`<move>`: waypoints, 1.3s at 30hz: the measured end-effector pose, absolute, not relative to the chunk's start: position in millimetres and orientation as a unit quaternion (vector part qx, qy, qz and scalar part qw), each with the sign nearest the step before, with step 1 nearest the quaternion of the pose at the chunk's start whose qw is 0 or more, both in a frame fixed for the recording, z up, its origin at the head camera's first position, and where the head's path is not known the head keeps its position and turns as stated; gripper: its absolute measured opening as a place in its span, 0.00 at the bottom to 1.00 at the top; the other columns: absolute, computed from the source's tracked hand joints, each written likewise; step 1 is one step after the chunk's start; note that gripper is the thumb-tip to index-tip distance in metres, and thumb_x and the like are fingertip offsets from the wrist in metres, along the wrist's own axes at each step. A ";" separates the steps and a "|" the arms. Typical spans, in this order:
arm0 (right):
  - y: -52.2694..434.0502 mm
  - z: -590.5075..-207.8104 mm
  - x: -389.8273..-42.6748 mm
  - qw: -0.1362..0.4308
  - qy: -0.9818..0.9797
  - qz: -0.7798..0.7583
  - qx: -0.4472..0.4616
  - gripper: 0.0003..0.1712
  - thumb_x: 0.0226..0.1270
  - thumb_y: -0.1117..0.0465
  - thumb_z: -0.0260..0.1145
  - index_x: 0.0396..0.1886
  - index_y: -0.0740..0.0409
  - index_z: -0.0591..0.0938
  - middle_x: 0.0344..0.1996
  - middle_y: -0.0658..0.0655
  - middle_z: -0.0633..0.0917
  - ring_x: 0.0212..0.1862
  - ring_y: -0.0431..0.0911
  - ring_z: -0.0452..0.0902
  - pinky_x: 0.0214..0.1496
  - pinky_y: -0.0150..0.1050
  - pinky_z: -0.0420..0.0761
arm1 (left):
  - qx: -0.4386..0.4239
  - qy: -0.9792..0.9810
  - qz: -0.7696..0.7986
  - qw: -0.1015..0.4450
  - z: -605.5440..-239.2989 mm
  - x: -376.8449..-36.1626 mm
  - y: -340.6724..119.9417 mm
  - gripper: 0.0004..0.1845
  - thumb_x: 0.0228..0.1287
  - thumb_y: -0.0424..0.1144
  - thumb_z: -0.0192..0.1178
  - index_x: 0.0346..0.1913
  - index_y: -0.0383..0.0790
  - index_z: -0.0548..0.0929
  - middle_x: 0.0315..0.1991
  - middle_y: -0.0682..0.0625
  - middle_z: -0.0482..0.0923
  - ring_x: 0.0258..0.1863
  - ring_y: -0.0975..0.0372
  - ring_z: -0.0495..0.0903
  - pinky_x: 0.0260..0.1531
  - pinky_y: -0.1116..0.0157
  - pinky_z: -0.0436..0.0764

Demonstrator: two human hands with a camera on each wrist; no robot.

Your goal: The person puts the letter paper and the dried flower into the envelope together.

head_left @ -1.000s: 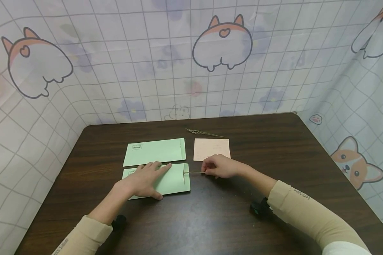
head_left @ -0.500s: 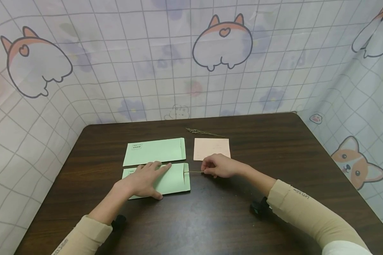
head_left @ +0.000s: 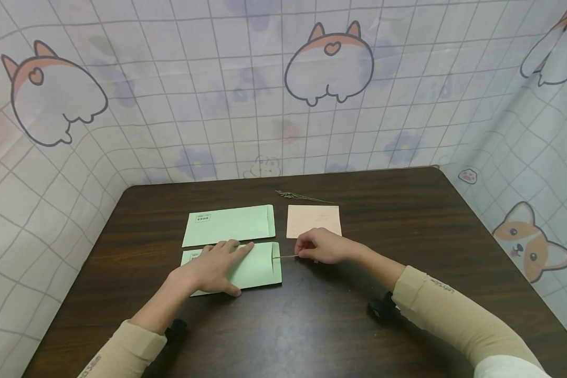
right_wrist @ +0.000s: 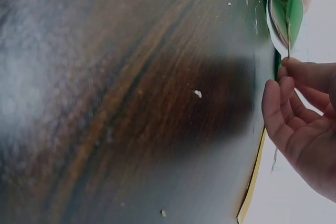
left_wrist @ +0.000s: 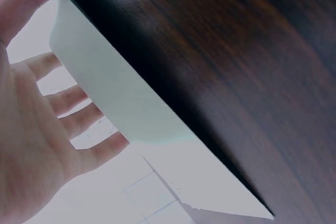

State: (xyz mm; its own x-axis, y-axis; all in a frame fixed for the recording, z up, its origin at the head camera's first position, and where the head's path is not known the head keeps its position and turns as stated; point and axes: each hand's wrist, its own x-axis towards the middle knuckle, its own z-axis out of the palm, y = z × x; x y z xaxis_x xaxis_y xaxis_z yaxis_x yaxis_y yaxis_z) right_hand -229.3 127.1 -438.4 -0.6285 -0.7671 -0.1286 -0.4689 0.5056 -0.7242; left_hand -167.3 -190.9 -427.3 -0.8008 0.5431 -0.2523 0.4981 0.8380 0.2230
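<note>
Head view: at frame centre your left hand (head_left: 213,269) lies flat, fingers spread, on the near envelope (head_left: 260,268); your right hand (head_left: 322,247) pinches a stem (head_left: 285,256) at its mouth. Left wrist view: straight fingers (left_wrist: 79,121) on the envelope (left_wrist: 121,108). Right wrist view, upper right: the stem (right_wrist: 287,35) enters the open envelope (right_wrist: 294,9)

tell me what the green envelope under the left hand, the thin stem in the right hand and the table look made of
Near green envelope: matte paper, thin and flat, with a folded flap.
Stem: seemingly a dried plant sprig, thin, straw-coloured and stiff.
Table: dark wood or wood-look laminate; streaked grain with slight sheen, and I can't tell which.
</note>
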 end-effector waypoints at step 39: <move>104.0 -447.0 -227.6 0.201 0.829 -0.380 -0.358 0.04 0.73 0.69 0.64 0.40 0.62 0.85 0.29 0.54 0.84 0.23 0.38 0.77 0.31 0.34 0.80 | 0.276 0.946 0.074 0.151 -427.3 -167.1 -190.2 0.57 0.52 0.56 0.78 0.81 0.45 0.59 0.72 0.37 0.62 0.69 0.41 0.65 0.61 0.37 0.66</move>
